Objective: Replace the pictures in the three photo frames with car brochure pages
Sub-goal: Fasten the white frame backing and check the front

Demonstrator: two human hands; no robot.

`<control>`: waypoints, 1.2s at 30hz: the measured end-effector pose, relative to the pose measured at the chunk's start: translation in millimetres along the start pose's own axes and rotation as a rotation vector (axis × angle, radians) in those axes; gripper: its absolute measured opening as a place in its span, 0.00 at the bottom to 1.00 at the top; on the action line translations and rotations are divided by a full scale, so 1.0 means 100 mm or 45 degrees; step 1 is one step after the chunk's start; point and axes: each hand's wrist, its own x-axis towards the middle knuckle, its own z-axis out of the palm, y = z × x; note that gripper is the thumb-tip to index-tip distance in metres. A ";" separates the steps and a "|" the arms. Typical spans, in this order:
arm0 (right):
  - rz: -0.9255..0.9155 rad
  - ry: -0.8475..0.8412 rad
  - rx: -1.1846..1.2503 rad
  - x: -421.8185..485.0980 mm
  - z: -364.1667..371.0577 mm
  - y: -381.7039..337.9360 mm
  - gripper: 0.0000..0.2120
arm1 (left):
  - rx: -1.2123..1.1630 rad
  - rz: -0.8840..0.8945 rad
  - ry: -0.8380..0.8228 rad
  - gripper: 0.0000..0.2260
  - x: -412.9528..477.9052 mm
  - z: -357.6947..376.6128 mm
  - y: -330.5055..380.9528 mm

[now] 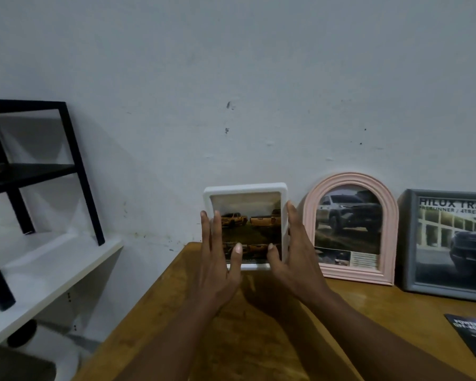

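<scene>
A white rectangular photo frame (246,189) stands upright on the wooden table (231,339) against the wall, showing a page with orange pickup trucks. My left hand (217,259) lies along its left edge and my right hand (291,254) along its right edge, fingers straight, thumbs on the front glass. To its right stands a pink arched frame (349,229) with a grey SUV page. At the far right a grey rectangular frame (448,243) holds a Hilux page, partly cut off.
A dark brochure (473,339) lies on the table at the right edge. At the left stands a white shelf (52,268) carrying a black metal rack (74,160). The white wall is right behind the frames. The table's left edge runs diagonally.
</scene>
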 end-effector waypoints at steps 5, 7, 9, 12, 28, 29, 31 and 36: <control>0.078 -0.019 -0.020 0.14 0.15 0.26 0.44 | 0.029 -0.014 -0.066 0.33 0.17 0.20 -0.21; 0.090 -0.010 -0.077 0.14 0.19 0.33 0.43 | 0.020 -0.002 -0.078 0.33 0.22 0.26 -0.25; 0.095 -0.011 -0.138 0.14 0.23 0.39 0.42 | 0.017 -0.005 -0.087 0.33 0.27 0.30 -0.29; 0.112 -0.033 -0.188 0.17 0.28 0.45 0.41 | 0.043 -0.045 -0.148 0.32 0.33 0.34 -0.33; 0.354 -0.243 -0.356 0.03 -0.05 0.14 0.35 | 0.244 -0.333 -0.530 0.31 0.30 0.20 -0.06; 0.345 -0.251 -0.364 0.01 -0.13 0.08 0.33 | 0.251 -0.333 -0.563 0.31 0.29 0.15 0.02; 0.339 -0.268 -0.401 -0.03 -0.33 -0.05 0.31 | 0.268 -0.324 -0.642 0.33 0.28 0.06 0.21; 0.353 -0.305 -0.525 -0.21 -0.92 -0.34 0.30 | 0.310 -0.258 -0.782 0.36 0.16 -0.06 0.83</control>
